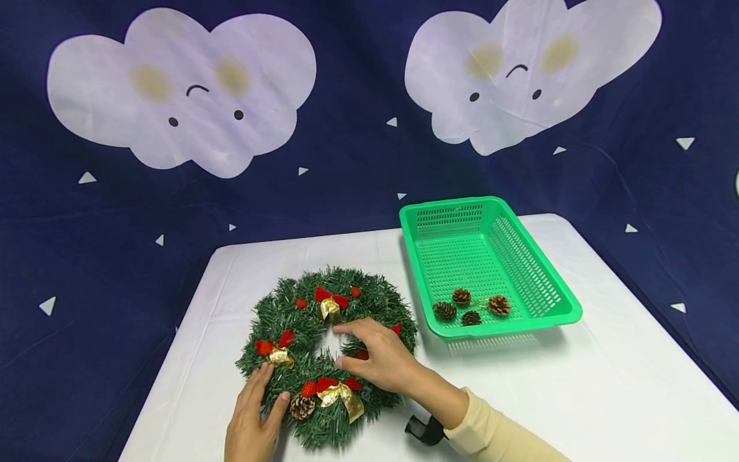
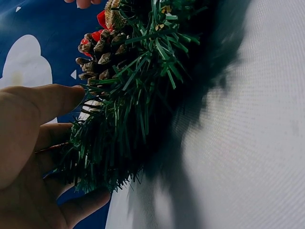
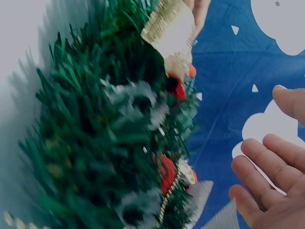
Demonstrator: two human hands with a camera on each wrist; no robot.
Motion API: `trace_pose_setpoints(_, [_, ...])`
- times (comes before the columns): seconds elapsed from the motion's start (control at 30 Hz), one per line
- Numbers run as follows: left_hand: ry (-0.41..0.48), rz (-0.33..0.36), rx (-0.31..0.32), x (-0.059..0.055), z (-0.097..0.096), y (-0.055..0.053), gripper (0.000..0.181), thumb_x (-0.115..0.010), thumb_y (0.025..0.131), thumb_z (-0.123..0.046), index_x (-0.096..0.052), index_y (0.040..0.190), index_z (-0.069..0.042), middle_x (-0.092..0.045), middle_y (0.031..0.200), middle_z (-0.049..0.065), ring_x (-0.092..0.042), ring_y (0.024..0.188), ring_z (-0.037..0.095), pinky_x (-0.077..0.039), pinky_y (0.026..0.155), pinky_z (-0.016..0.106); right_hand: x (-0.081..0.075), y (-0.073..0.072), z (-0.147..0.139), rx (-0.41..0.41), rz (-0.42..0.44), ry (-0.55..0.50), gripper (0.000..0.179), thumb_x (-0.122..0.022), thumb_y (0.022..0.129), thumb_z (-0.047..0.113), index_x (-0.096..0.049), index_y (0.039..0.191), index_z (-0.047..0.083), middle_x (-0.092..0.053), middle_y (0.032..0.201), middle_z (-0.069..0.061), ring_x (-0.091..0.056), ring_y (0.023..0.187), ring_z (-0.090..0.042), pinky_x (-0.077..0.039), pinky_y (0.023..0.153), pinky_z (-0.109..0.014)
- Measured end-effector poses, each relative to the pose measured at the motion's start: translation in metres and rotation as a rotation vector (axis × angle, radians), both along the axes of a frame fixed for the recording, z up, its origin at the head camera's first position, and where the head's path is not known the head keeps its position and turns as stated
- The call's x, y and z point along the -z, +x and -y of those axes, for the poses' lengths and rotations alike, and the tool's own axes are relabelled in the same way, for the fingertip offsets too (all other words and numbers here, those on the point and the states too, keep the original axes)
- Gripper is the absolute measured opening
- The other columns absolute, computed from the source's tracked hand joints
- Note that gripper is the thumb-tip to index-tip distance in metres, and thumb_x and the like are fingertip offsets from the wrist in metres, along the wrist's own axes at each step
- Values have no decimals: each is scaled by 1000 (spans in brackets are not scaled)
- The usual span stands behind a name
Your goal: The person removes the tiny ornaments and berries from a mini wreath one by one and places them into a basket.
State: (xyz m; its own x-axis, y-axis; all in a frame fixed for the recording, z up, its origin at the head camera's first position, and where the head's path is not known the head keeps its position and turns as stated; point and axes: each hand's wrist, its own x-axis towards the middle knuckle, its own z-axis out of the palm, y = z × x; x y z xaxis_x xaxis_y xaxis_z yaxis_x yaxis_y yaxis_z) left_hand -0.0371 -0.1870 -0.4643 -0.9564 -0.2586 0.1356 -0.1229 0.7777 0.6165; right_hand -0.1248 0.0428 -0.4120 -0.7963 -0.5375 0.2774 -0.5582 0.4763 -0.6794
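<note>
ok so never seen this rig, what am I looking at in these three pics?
No machine here: just a person's two bare hands. The wide picture comes from a camera worn on the head, looking forward and down; the two close ones come from cameras on each wrist. On the white table lies a green wreath with red-and-gold bows. Right of it sits a green basket holding four pinecones. The left hand touches the wreath's near-left edge. The right hand is over the wreath, fingers apart, holding nothing.
</note>
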Motion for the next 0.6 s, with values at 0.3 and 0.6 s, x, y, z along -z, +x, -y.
trace_pose_setpoints(0.3, [5, 25, 16, -2, 2, -1, 59, -61, 91, -37, -44, 142, -11, -41, 149, 11, -34, 137, 36, -34, 103, 62, 9, 8, 14, -65, -93, 71, 50, -70, 85, 36, -56, 130, 18, -63, 123, 2, -57, 114, -13, -50, 97, -37])
trace_pose_setpoints(0.6, [5, 25, 14, -3, 1, -1, 59, -62, 91, -35, -45, 141, -11, -41, 149, 11, -34, 137, 37, -35, 103, 62, 16, 16, 24, -112, -162, 102, 52, -72, 83, 35, -57, 128, 15, -64, 123, 1, -57, 116, -15, -48, 100, -38])
